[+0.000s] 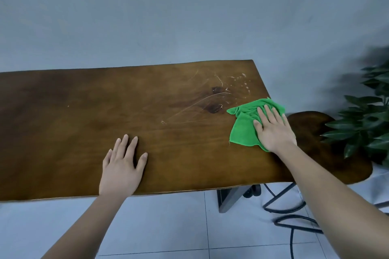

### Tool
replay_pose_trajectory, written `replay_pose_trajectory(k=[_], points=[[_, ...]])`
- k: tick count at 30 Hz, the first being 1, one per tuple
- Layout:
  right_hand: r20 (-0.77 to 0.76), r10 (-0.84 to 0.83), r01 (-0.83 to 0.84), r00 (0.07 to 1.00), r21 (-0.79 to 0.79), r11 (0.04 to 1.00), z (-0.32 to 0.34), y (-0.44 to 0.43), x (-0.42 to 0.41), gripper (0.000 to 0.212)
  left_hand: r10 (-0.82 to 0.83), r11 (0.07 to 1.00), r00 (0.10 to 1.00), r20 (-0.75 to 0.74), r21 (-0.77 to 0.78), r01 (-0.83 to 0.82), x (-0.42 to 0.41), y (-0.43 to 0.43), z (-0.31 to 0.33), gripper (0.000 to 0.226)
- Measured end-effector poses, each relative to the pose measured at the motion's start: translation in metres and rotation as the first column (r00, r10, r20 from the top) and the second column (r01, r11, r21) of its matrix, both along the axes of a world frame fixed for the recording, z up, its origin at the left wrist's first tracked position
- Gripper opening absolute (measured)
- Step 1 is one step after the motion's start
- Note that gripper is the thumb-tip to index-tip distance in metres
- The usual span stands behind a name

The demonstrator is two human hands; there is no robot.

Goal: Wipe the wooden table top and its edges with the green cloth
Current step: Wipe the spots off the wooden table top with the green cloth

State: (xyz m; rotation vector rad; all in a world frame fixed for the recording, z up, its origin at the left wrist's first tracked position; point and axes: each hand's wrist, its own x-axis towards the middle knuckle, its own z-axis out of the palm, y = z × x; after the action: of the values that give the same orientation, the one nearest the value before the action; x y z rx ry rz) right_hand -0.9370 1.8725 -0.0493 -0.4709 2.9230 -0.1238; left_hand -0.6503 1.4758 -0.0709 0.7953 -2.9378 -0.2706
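The wooden table top (88, 115) fills the middle of the view, with pale scratches and white specks near its far right corner. A crumpled green cloth (244, 126) lies at the table's right edge. My right hand (273, 130) presses flat on the cloth, fingers spread and pointing away from me. My left hand (122, 166) rests flat on the bare wood near the front edge, fingers apart, holding nothing.
A dark wooden stool seat (328, 149) stands just right of the table, with a leafy green plant (366, 121) beyond it. Black metal legs and a cable (282, 204) show below on the pale tiled floor. A plain grey wall rises behind the table.
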Motion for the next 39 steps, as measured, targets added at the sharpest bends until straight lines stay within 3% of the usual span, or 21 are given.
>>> replay_pose_trajectory(k=[4,9,17,24,32,39], points=[[0.012,0.182,-0.182,0.983,0.002,0.983,0.003,-0.052,0.054,0.075,0.002,1.000,1.000,-0.001,-0.001,-0.002,-0.002,0.002,0.000,0.085],[0.008,0.516,-0.514,0.856,-0.071,0.855,0.001,-0.149,0.138,0.068,0.009,1.000,1.000,0.005,-0.010,-0.009,-0.002,0.001,-0.001,0.081],[0.026,0.676,-0.672,0.737,-0.085,0.736,-0.001,-0.251,0.109,0.065,0.009,1.000,1.000,-0.009,-0.007,-0.009,-0.003,0.000,-0.005,0.078],[0.011,0.572,-0.572,0.820,-0.038,0.820,0.004,-0.233,0.025,0.066,0.015,1.000,1.000,-0.005,-0.016,-0.015,-0.004,0.000,-0.006,0.079],[-0.015,0.230,-0.230,0.973,-0.012,0.973,0.001,-0.086,-0.083,0.070,0.015,1.000,1.000,0.008,-0.016,-0.015,-0.004,0.000,-0.006,0.082],[0.019,-0.044,0.045,0.999,-0.018,0.999,-0.002,-0.024,-0.067,0.071,0.020,1.000,1.000,0.004,-0.013,-0.020,-0.004,0.000,-0.006,0.082]])
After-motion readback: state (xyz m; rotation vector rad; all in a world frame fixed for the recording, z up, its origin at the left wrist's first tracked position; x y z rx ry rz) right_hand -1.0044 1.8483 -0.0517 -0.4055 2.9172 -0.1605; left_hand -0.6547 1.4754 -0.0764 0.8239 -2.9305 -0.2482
